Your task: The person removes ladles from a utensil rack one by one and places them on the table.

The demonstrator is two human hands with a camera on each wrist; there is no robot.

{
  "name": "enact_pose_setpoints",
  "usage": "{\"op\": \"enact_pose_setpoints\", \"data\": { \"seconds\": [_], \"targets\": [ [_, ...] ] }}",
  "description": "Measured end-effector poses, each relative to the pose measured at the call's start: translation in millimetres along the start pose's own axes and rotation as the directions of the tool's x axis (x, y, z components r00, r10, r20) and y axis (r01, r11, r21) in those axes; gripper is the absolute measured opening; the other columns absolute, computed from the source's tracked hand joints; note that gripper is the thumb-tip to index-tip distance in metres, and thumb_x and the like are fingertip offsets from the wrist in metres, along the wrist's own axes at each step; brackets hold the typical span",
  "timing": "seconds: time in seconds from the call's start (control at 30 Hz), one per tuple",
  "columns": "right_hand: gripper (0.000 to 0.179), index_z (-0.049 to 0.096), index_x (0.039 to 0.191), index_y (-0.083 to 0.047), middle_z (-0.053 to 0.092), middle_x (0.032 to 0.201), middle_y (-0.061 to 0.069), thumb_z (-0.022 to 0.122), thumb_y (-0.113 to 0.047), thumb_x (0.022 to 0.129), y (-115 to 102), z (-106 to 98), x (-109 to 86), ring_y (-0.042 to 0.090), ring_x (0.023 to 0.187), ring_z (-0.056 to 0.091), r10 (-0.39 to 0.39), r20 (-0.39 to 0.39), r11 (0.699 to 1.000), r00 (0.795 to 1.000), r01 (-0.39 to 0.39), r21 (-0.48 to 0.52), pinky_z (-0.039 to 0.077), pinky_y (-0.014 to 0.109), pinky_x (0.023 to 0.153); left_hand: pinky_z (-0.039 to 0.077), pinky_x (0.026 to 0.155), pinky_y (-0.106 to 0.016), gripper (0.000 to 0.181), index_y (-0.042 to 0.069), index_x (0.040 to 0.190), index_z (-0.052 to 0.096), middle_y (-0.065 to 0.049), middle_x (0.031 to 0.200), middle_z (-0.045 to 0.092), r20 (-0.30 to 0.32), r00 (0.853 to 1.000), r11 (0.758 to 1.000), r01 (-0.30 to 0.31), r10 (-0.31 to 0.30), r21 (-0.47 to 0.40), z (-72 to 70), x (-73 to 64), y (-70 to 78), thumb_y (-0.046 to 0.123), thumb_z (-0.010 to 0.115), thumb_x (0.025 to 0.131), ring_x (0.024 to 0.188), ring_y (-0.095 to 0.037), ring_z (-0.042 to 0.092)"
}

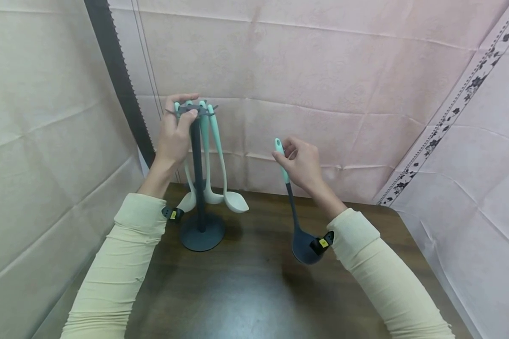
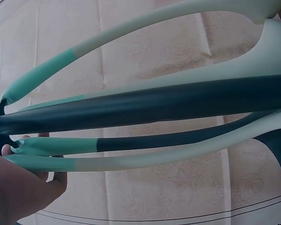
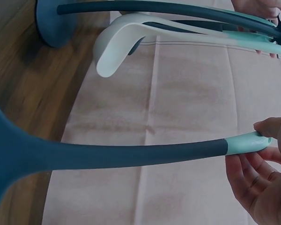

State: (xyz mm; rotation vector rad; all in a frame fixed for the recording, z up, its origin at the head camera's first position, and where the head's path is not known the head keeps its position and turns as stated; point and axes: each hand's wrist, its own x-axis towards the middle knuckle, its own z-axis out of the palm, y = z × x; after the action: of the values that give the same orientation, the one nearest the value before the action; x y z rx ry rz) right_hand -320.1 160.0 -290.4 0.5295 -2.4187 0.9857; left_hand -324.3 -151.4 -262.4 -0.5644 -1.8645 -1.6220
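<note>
My left hand grips the top of a dark blue utensil stand, its thumb over the hook ring and fingers behind. Several utensils with mint handles hang there, among them a white ladle and a dark-shafted utensil whose head is partly hidden. Off to the right, my right hand pinches the mint handle of a dark blue cooking spoon between thumb and fingers. Its rounded head points down above the table, partly covered by the wrist camera in the head view.
The stand's round base rests on a brown wooden table towards its back left. Pale patterned cloth hangs behind the table and along both sides. A small black camera is strapped at each wrist.
</note>
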Motion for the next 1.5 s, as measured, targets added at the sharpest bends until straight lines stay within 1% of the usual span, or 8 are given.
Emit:
{"op": "enact_pose_setpoints", "data": {
  "seconds": [0.3, 0.43, 0.67, 0.87, 1.1, 1.33, 1.5],
  "targets": [
    [0.019, 0.068, 0.096, -0.007, 0.071, 0.089, 0.010, 0.076, -0.024, 0.099, 17, -4, -5.6, 0.027, 0.081, 0.067, 0.031, 0.010, 1.000, 0.999, -0.031, -0.006, 0.052, 0.037, 0.069, 0.037, 0.112, -0.042, 0.041, 0.013, 0.144, 0.048, -0.004, 0.150, 0.050, -0.003, 1.000, 1.000, -0.005, 0.005, 0.009, -0.1, 0.1, 1.3, 0.028, 0.048, 0.107, 0.133, -0.021, 0.050],
    [0.021, 0.068, 0.097, -0.007, 0.071, 0.090, 0.010, 0.075, -0.026, 0.099, 24, -7, -6.5, 0.027, 0.082, 0.067, 0.051, 0.013, 0.998, 0.999, -0.051, -0.030, 0.052, 0.038, 0.070, 0.037, 0.111, -0.041, 0.041, 0.012, 0.145, 0.048, -0.004, 0.151, 0.050, -0.004, 1.000, 1.000, -0.004, 0.004, 0.003, -0.2, -0.1, 0.8, 0.028, 0.048, 0.106, 0.133, -0.021, 0.050],
    [0.021, 0.069, 0.096, -0.008, 0.072, 0.090, 0.010, 0.077, -0.028, 0.098, 33, -17, -7.9, 0.026, 0.082, 0.067, 0.071, -0.013, 0.995, 0.997, -0.071, -0.071, 0.051, 0.038, 0.069, 0.036, 0.110, -0.040, 0.043, 0.011, 0.145, 0.047, -0.005, 0.151, 0.048, -0.006, 1.000, 1.000, -0.001, 0.001, -0.016, 0.3, -0.2, -1.3, 0.027, 0.048, 0.106, 0.132, -0.021, 0.048],
    [0.020, 0.070, 0.096, -0.007, 0.070, 0.087, 0.010, 0.077, -0.025, 0.097, 43, -25, -11.5, 0.026, 0.080, 0.065, 0.083, -0.017, 0.993, 0.996, -0.084, -0.078, 0.049, 0.037, 0.068, 0.036, 0.110, -0.040, 0.042, 0.012, 0.146, 0.047, -0.004, 0.151, 0.047, -0.004, 1.000, 1.000, -0.003, 0.003, 0.000, 0.5, 0.5, -1.5, 0.028, 0.047, 0.106, 0.132, -0.020, 0.048],
    [0.021, 0.071, 0.097, -0.004, 0.071, 0.089, 0.012, 0.076, -0.025, 0.098, 58, -36, -15.9, 0.027, 0.081, 0.065, 0.097, -0.023, 0.989, 0.995, -0.099, -0.106, 0.049, 0.037, 0.068, 0.037, 0.108, -0.039, 0.042, 0.011, 0.146, 0.047, -0.004, 0.151, 0.048, -0.011, 1.000, 1.000, -0.002, 0.002, 0.009, 0.5, 0.5, -2.4, 0.027, 0.047, 0.107, 0.129, -0.019, 0.047],
    [0.021, 0.070, 0.094, -0.004, 0.071, 0.086, 0.013, 0.077, -0.024, 0.097, 71, -44, -21.2, 0.026, 0.080, 0.064, 0.110, -0.049, 0.984, 0.993, -0.116, -0.132, 0.048, 0.036, 0.067, 0.036, 0.108, -0.040, 0.042, 0.011, 0.146, 0.048, -0.004, 0.151, 0.047, -0.020, 1.000, 1.000, 0.004, -0.003, 0.021, 0.1, 0.5, -4.0, 0.027, 0.047, 0.107, 0.129, -0.019, 0.047],
    [0.023, 0.070, 0.092, -0.003, 0.072, 0.085, 0.014, 0.077, -0.025, 0.097, 81, -50, -24.5, 0.027, 0.078, 0.064, 0.127, -0.048, 0.980, 0.991, -0.133, -0.148, 0.047, 0.034, 0.065, 0.036, 0.108, -0.040, 0.043, 0.011, 0.146, 0.048, -0.004, 0.151, 0.047, -0.022, 1.000, 1.000, 0.001, -0.001, 0.030, 0.5, 0.4, -5.0, 0.027, 0.046, 0.106, 0.130, -0.019, 0.047]
  ]
}}
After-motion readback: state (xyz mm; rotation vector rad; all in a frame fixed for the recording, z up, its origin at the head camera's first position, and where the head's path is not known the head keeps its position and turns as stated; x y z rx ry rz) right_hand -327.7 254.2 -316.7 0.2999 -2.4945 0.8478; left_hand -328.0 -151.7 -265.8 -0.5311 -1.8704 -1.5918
